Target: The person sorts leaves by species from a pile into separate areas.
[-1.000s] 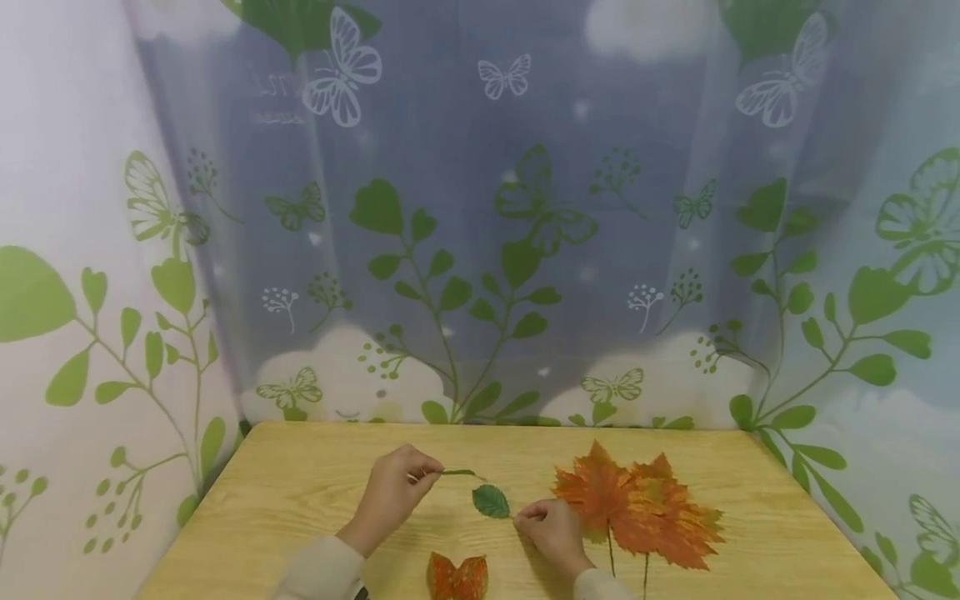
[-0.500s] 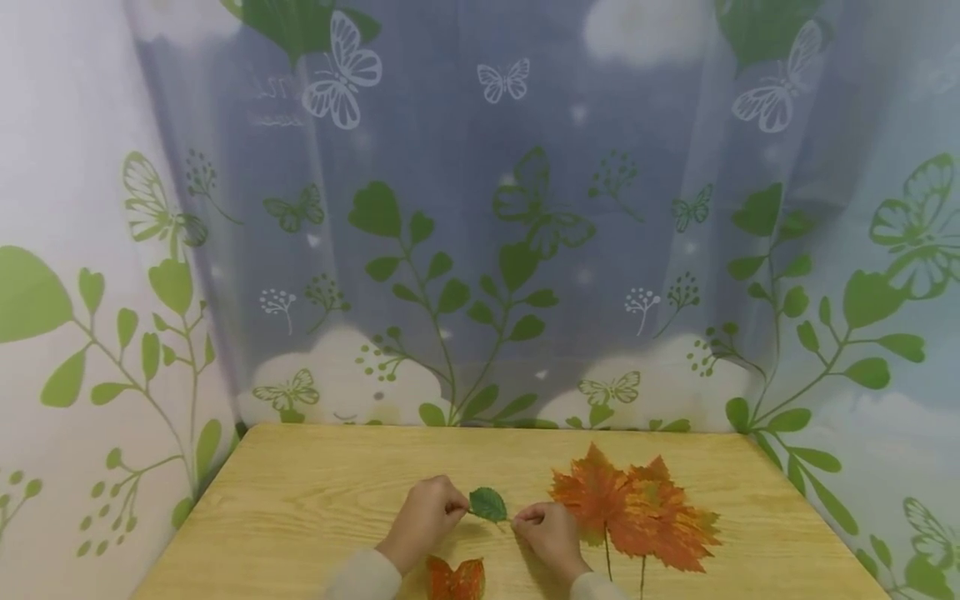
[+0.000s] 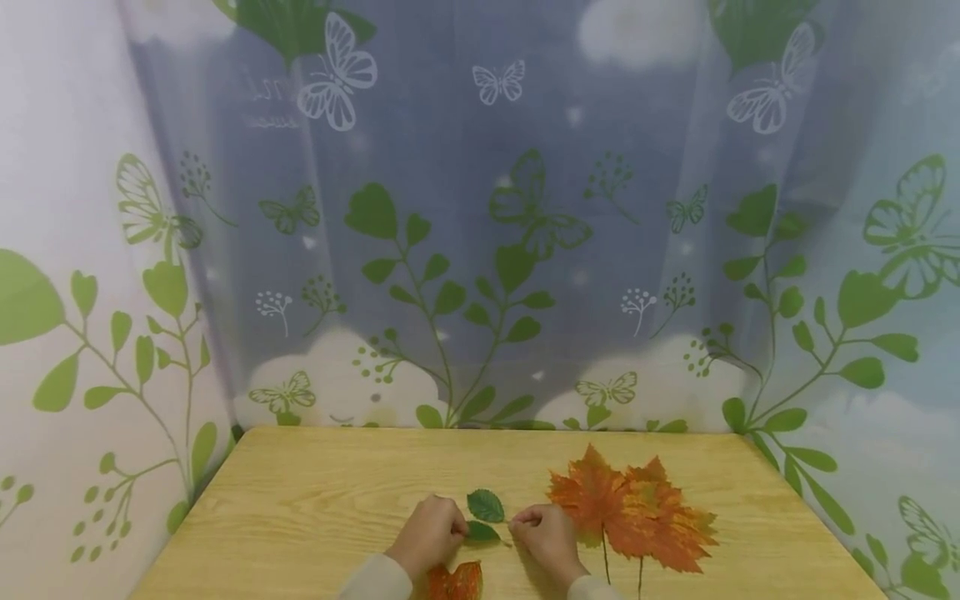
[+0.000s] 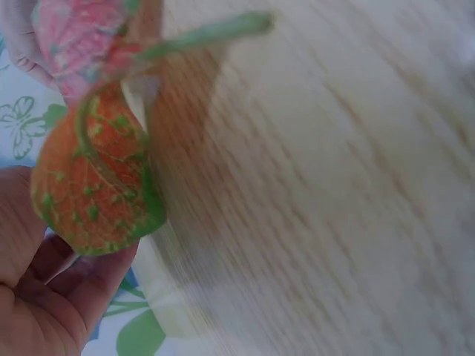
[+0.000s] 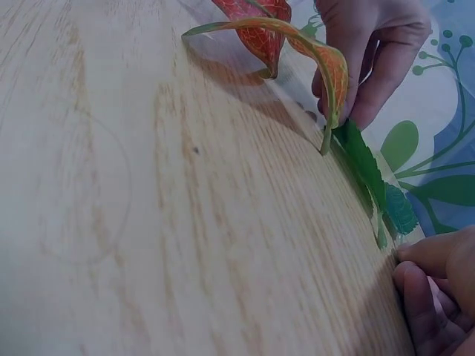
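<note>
In the head view my left hand (image 3: 432,531) pinches the left end of a green leaf (image 3: 482,532), laid low over the table. Just beyond it lies a second green leaf (image 3: 486,505) with a serrated edge; my right hand (image 3: 546,535) pinches at its stem end. The right wrist view shows both leaves side by side, the nearer one (image 5: 361,159) under the left fingertips. Close to the left wrist stand curled orange-red leaves (image 3: 456,581). One of them (image 4: 96,178) covers the left fingertips in the left wrist view, hiding the green leaf there.
Large orange maple leaves (image 3: 645,508) with thin dark stems lie on the wooden table (image 3: 315,475), right beside the right hand. A cloth printed with plants and butterflies (image 3: 420,250) hangs behind the table's far edge.
My left hand has come down and toward the right, bringing its green leaf from above and left to just in front of the other leaf. The right hand has stayed almost in place.
</note>
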`<control>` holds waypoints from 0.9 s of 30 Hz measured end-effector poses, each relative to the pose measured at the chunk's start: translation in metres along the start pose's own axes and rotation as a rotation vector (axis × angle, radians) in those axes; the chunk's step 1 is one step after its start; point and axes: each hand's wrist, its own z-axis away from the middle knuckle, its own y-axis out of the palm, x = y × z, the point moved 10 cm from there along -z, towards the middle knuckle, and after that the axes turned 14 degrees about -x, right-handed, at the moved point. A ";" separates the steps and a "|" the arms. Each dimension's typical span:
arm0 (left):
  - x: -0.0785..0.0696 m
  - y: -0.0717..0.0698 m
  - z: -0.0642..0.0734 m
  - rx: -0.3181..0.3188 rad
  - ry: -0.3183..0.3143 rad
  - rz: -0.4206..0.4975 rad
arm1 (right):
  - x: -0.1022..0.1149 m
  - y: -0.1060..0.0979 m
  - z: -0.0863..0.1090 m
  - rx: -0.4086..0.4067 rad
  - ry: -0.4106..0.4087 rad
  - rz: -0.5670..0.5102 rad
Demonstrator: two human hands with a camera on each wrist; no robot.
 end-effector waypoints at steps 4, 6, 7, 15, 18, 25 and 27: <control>0.002 0.001 -0.001 -0.011 0.015 -0.047 | -0.002 0.001 -0.001 -0.014 -0.007 0.015; 0.002 0.002 -0.001 -0.006 0.018 -0.046 | -0.003 0.001 -0.001 -0.016 -0.003 0.022; 0.003 0.002 -0.001 0.001 0.018 -0.039 | -0.003 0.001 -0.001 -0.017 -0.003 0.027; 0.006 0.007 0.002 0.064 0.006 0.031 | -0.005 0.003 -0.002 0.001 0.019 0.028; 0.007 0.007 0.003 0.072 0.001 0.056 | -0.003 0.003 -0.002 0.002 0.009 0.026; 0.009 0.007 0.004 0.067 -0.012 0.069 | -0.001 0.001 -0.001 -0.007 -0.006 0.020; 0.011 0.007 0.003 0.057 -0.014 0.067 | -0.004 0.003 -0.001 -0.002 0.005 0.019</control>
